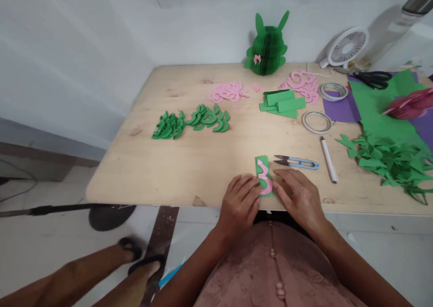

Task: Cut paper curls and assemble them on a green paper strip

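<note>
A green paper strip [261, 162] lies upright near the table's front edge, with a curved pink paper piece [267, 186] on top of it. My left hand [239, 201] rests flat at the strip's left side, its fingertips touching the pink piece's edge. At the right side is my right hand [299, 196], fingers apart, thumb beside the pink piece and nothing gripped. Blue-handled snips [299, 162] lie just beyond the right fingertips, and a white pen [328, 159] is to their right.
Green cut pieces [209, 117] and pink pieces [228, 92] lie farther back. Green strips [286, 102], tape rolls [317, 122], scissors [372, 79] and green scraps [389, 158] are rightward. Behind stand a green paper figure [269, 50] and a fan [347, 48]. Another person's feet [130, 249] show lower left.
</note>
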Available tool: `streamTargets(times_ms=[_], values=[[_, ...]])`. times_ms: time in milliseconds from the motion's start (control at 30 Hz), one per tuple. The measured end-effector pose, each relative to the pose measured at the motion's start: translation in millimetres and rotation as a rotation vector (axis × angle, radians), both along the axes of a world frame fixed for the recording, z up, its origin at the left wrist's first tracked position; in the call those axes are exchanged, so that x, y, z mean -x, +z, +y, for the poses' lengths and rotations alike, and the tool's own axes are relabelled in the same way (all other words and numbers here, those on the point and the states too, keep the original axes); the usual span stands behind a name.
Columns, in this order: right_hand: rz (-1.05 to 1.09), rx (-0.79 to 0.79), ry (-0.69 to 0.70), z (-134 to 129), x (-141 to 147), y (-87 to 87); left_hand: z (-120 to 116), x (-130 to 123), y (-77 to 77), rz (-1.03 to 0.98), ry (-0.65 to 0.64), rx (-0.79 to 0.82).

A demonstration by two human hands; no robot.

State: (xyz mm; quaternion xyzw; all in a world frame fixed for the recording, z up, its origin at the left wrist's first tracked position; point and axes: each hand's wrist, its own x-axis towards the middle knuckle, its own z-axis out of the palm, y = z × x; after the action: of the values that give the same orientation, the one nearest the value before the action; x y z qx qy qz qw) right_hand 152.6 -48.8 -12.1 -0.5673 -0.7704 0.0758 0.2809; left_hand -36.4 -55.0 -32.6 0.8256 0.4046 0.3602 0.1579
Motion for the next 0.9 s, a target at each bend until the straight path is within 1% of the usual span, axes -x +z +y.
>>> streamTargets(times_ms=[100, 200, 333, 533, 900], values=[[-0.056, -0.078, 0.136, -8.6, -5.7, -0.6, 9.7, 7.4, 4.2, -0.038, -0.006, 0.025], [-0.093, -0.083, 0.193, -12.5, -7.1, -1.8, 26.1, 14.6, 6.1, 0.043, -0.051, 0.001], [-0.151, -0.061, 0.259, -10.7, -4.8, -2.1, 42.3, 17.5, 3.8, 0.158, -0.144, -0.018], [-0.229, -0.030, 0.297, -7.2, -3.2, -3.2, 43.0, 15.7, 0.5, 0.217, -0.165, -0.025], [-0.202, -0.035, 0.296, -6.2, -3.3, -6.7, 43.0, 16.2, 1.9, 0.208, -0.163, -0.003]])
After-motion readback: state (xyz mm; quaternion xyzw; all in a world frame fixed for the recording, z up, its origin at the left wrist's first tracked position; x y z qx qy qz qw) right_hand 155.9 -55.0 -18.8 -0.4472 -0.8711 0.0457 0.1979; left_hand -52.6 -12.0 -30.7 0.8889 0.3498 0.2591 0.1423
